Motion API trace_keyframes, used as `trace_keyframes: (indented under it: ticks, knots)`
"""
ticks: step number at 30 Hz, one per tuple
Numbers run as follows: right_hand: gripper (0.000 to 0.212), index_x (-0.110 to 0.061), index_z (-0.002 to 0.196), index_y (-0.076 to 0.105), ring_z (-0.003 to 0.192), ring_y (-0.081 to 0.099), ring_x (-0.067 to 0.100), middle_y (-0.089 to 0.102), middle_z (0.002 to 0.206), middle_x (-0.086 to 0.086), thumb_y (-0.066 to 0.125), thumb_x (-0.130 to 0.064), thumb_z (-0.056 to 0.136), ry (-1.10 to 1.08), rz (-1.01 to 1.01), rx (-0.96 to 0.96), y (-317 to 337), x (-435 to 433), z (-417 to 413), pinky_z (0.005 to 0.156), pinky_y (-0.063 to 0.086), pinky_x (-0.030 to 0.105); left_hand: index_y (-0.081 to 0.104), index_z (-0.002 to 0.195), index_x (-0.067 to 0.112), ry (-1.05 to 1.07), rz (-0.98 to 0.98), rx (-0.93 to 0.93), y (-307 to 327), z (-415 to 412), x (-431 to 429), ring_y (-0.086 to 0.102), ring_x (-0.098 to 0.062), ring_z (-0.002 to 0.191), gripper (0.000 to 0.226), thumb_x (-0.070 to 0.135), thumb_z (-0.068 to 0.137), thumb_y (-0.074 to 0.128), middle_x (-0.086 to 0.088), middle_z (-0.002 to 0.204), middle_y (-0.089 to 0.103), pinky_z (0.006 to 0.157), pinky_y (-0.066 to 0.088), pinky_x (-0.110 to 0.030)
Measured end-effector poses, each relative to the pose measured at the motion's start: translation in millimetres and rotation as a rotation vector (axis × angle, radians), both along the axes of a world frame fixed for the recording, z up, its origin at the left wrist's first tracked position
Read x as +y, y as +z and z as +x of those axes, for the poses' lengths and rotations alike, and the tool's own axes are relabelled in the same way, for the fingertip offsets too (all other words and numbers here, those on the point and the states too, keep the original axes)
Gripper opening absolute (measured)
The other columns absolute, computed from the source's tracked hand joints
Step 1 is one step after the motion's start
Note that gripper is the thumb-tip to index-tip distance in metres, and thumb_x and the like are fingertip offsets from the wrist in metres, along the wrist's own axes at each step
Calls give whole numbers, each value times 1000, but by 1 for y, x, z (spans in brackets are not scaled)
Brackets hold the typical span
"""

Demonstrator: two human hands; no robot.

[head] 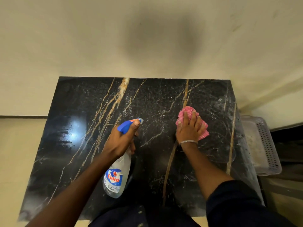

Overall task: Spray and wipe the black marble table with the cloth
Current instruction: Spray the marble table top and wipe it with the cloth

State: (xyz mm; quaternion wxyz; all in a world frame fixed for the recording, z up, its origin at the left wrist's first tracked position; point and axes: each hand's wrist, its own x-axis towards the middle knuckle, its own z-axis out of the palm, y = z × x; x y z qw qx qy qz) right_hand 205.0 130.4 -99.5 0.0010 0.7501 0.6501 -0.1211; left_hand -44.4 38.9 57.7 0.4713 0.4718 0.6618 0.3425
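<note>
Cloth [188, 110], pink and bunched, lies on the black marble counter [65, 145] toward its right edge, and the right hand [190, 128] presses down on it with fingers [194, 117] laid out flat. The left hand [121, 141] is wrapped round the spray bottle [114, 177], holding it tilted over the middle of the counter.

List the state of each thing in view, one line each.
left hand: grips the spray bottle near its head.
spray bottle: held tilted, nozzle aimed away across the table.
right hand: fingers flat, pressing the cloth.
cloth: bunched on the table under the right hand.
table: speckled with spray droplets, smeared at left.
basket: beside the table's right edge, untouched.
</note>
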Motion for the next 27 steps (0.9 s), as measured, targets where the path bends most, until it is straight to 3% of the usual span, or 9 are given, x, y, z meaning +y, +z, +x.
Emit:
trace_keyframes:
  ticks: [3, 7, 13, 16, 18, 23, 27]
  knots:
    - [71, -30, 153, 22, 145, 18, 42, 18, 161, 12, 52, -40, 89, 144, -6, 16, 1, -24, -45, 112, 8, 67, 60, 88, 30, 17, -3, 1, 4, 1, -9, 64, -28, 46, 41, 66, 93, 41, -4, 49, 61, 52, 52, -28]
    - [74, -30, 151, 29, 142, 30, 41, 29, 158, 12, 57, -40, 83, 300, -21, 42, -1, -54, -97, 110, 22, 64, 61, 87, 27, 57, -3, 14, 10, 6, -16, 62, -22, 44, 34, 55, 89, 42, -3, 51, 58, 47, 51, -23]
    - [68, -33, 150, 30, 145, 28, 32, 30, 158, 5, 58, -41, 88, 437, 34, 56, -2, -57, -68, 113, 22, 58, 61, 86, 26, 69, -6, 4, 18, 10, -24, 62, -23, 43, 36, 57, 88, 43, -2, 52, 60, 45, 52, -27]
    - [62, -37, 152, 23, 148, 16, 28, 21, 161, 0, 47, -39, 94, 338, 37, 70, -3, -51, -28, 117, 6, 57, 59, 92, 25, 53, 6, 19, 19, 11, -24, 61, -19, 43, 37, 57, 88, 41, -2, 59, 60, 46, 52, -26]
    - [60, -38, 153, 20, 149, 13, 27, 17, 162, -2, 39, -40, 96, 239, 39, 50, -1, -46, 5, 118, 7, 57, 59, 95, 23, 55, 12, 11, 20, 13, -24, 61, -17, 43, 39, 57, 88, 40, -1, 60, 59, 45, 52, -25]
    - [55, -30, 151, 32, 147, 14, 32, 20, 162, 3, 32, -44, 98, 13, 51, 41, -1, -39, 64, 117, 10, 59, 60, 98, 15, 71, 37, 15, 19, 21, -29, 61, -19, 43, 44, 54, 90, 41, 0, 60, 58, 46, 51, -23]
    - [60, -32, 153, 26, 148, 8, 34, 12, 163, 5, 43, -38, 96, -66, 19, 70, 0, -47, 40, 116, 3, 61, 59, 99, 17, 61, 55, 35, 18, 24, -34, 60, -16, 43, 42, 53, 92, 39, 0, 60, 58, 47, 52, -22]
